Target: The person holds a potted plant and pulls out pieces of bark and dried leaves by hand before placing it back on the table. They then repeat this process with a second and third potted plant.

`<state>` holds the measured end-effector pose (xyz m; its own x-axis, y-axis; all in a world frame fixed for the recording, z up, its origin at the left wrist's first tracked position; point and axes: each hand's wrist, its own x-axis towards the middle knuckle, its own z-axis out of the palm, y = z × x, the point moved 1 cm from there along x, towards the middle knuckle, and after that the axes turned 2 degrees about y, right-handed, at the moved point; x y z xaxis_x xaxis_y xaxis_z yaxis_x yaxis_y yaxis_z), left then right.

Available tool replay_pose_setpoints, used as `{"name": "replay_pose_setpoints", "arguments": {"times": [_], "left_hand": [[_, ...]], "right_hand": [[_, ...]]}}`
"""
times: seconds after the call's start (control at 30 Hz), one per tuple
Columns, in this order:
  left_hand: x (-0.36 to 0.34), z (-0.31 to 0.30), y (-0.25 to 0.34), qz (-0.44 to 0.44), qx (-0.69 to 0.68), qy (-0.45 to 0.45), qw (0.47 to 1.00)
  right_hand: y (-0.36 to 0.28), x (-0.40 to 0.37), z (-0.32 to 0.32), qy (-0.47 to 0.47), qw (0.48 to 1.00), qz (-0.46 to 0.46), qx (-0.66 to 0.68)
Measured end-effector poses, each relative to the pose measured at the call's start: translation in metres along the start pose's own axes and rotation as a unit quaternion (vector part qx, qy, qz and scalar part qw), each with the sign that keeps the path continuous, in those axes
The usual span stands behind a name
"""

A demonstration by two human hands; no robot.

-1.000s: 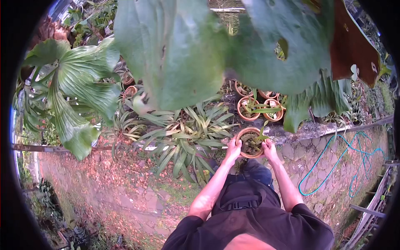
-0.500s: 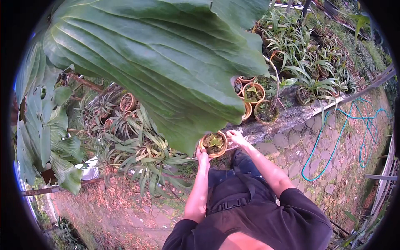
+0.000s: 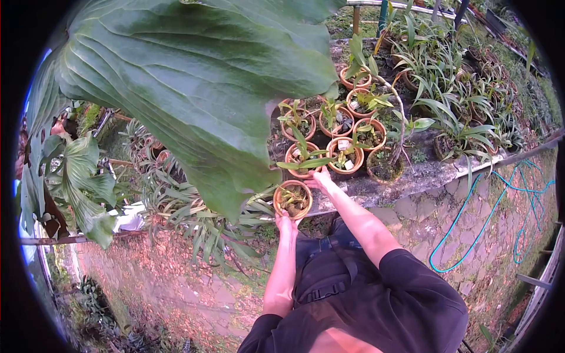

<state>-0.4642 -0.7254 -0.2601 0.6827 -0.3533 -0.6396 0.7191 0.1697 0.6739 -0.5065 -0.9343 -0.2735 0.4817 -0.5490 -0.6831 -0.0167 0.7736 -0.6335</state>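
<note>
My left hand (image 3: 286, 221) is closed around the near side of a clay flower pot (image 3: 276, 203), holding it up in front of the ledge. Inside that pot are dark potting material and a small yellow-green plant (image 3: 292, 199). My right hand (image 3: 320, 179) reaches forward to another clay pot (image 3: 291, 154) on the ledge, its fingers at the near side of that pot; the fingertips are partly hidden. A long-leaved plant (image 3: 304, 160) grows in this second pot. Just right of it stands a clay pot (image 3: 346, 170) with white tags.
Several more potted plants (image 3: 368, 135) crowd the stone ledge (image 3: 424, 170). A huge green leaf (image 3: 194, 88) hangs over the left and hides part of the ledge. Strappy plants (image 3: 200, 217) spread at left. A teal hose (image 3: 456, 259) lies on the paving at right.
My right hand has moved from beside the held pot forward to a pot on the ledge. The held pot has shifted slightly left in view. More ledge pots show from behind the leaf.
</note>
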Motion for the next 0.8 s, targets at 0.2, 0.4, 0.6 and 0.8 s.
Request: {"name": "replay_pose_setpoints", "arguments": {"times": [0.2,0.4,0.6,0.8], "left_hand": [[-0.005,0.005,-0.006,-0.004,-0.009,0.009,1.0],[-0.01,-0.02,-0.013,0.0,-0.022,-0.044,0.999],[-0.011,-0.034,-0.013,-0.012,-0.03,-0.015,0.999],[0.01,-0.02,-0.018,-0.016,0.042,-0.007,0.999]], "right_hand": [[0.012,0.016,-0.007,0.01,1.0,-0.015,0.011],[0.012,-0.015,-0.03,-0.058,0.995,-0.077,-0.017],[-0.006,-0.071,-0.047,-0.121,0.979,-0.16,0.042],[-0.03,-0.123,-0.082,-0.105,0.984,-0.144,0.016]]}}
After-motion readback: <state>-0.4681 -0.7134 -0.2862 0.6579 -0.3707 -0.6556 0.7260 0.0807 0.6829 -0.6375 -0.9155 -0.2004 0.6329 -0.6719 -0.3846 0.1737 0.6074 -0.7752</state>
